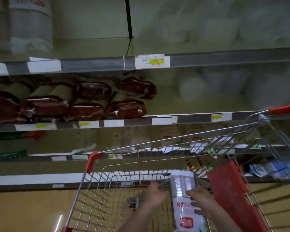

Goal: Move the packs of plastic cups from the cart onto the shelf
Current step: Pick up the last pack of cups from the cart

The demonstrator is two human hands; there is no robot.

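A clear pack of plastic cups (182,186) with a white and red label lies lengthwise inside the wire cart (97,195). My right hand (201,200) grips the pack from its right side. My left hand (155,194) reaches in at the pack's left side, its fingers curled at the pack's edge; the contact is blurred. The shelf (208,104) at middle height has bare room to the right of the dark red packs. Blurred white cup packs (192,88) sit at the back of that shelf.
Dark red packs (90,101) fill the left of the middle shelf. The upper shelf (94,66) holds cardboard boxes and pale packs. Lower shelves (40,154) carry mixed packets. The cart's red child-seat flap (228,185) stands on the right, the yellowish floor below.
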